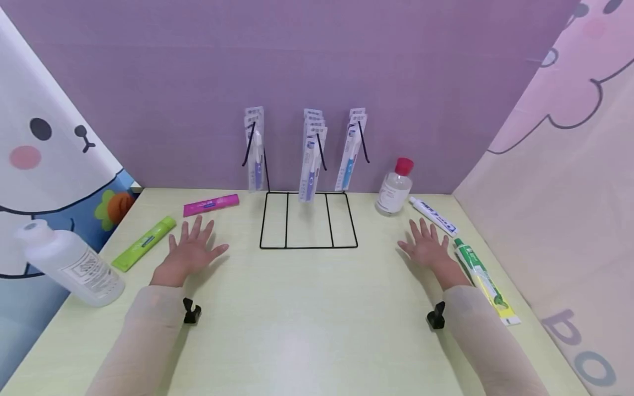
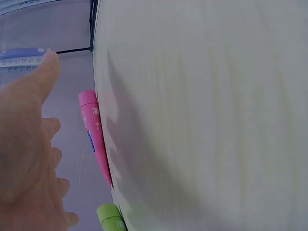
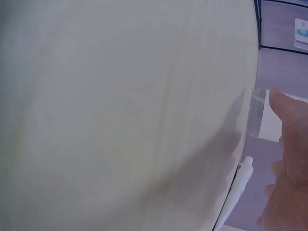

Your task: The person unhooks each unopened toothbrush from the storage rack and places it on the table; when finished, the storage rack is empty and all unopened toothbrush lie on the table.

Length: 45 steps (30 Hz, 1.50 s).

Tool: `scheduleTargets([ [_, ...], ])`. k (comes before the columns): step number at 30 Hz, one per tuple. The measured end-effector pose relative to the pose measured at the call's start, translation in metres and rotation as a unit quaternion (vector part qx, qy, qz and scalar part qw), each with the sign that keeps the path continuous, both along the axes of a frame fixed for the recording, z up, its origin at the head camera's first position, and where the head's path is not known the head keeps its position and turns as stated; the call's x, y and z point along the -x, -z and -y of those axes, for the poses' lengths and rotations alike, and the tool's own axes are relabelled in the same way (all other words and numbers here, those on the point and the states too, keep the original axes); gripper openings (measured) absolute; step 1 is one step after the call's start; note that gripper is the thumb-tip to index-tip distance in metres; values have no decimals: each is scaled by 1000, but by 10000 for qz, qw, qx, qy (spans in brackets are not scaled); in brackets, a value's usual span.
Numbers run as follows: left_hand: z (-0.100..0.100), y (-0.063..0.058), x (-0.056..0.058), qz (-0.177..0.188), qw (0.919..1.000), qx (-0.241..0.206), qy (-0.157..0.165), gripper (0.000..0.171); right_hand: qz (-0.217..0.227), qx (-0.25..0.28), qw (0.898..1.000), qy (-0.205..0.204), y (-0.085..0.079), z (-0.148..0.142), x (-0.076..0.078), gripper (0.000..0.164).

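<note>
My left hand (image 1: 190, 253) is spread palm down over the left side of the table, holding nothing. Beside it lie a green toothpaste tube (image 1: 143, 243) and a pink toothpaste tube (image 1: 211, 204), the pink one (image 2: 95, 130) also showing past the fingers in the left wrist view. Over the right side my right hand (image 1: 430, 250) is spread the same way, its fingers apart and nothing in them. Nearest to it are a white toothpaste tube (image 1: 433, 216) and a green-and-yellow toothpaste tube (image 1: 485, 280), partly behind the right forearm.
At the back centre stands a black wire rack (image 1: 308, 248) with packaged toothbrushes (image 1: 312, 165) hanging on its hooks. Right of it is a clear bottle with a red cap (image 1: 393, 190). A large white bottle (image 1: 74, 264) stands at the left edge. Purple cloth (image 1: 198, 110) backs the table.
</note>
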<state>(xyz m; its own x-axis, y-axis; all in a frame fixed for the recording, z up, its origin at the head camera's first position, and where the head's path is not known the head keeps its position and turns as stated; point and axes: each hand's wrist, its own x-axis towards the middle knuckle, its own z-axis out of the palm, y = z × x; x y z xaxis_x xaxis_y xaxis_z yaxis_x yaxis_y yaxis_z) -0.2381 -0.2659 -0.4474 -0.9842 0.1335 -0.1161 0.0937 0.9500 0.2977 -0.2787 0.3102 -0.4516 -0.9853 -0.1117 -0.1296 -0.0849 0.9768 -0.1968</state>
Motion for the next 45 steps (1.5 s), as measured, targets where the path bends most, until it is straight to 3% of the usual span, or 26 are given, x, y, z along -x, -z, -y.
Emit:
scheduleTargets([
  [7, -1, -3, 0, -148, 9999, -59, 34, 86, -257, 76, 9996, -89, -5, 6, 2, 78],
  [10, -6, -3, 3, -320, 9984, -437, 130, 87, -526, 321, 9978, -229, -15, 15, 3, 76],
  [12, -11, -3, 8, -420, 9941, -977, 192, 87, -758, 667, 9942, -360, -23, 24, 6, 73],
  [16, -29, -2, 18, -282, 9738, -2252, 126, 89, -1147, 1614, 9786, -552, -41, 52, 16, 63],
  [20, -48, 5, 27, 260, 9460, -3227, -157, 85, -1620, 2708, 9472, -573, -56, 82, 35, 51],
  [24, -61, 17, 33, 541, 9221, -3816, -333, 81, -1874, 3567, 9143, -423, -68, 104, 54, 43],
  [29, -71, 26, 38, 414, 9022, -4276, -391, 78, -1934, 4018, 8948, -206, -81, 123, 76, 42],
  [32, -77, 29, 40, 399, 9044, -4232, -356, 78, -2089, 4371, 8748, -44, -88, 131, 90, 44],
  [36, -85, 34, 43, 420, 9177, -3940, -281, 75, -2252, 4763, 8498, 167, -92, 137, 107, 47],
  [41, -91, 35, 43, 390, 9318, -3581, -445, 67, -2167, 5270, 8215, 211, -97, 143, 122, 46],
  [45, -92, 34, 43, 319, 9380, -3426, -429, 65, -2025, 5532, 8075, 309, -102, 149, 128, 47],
])
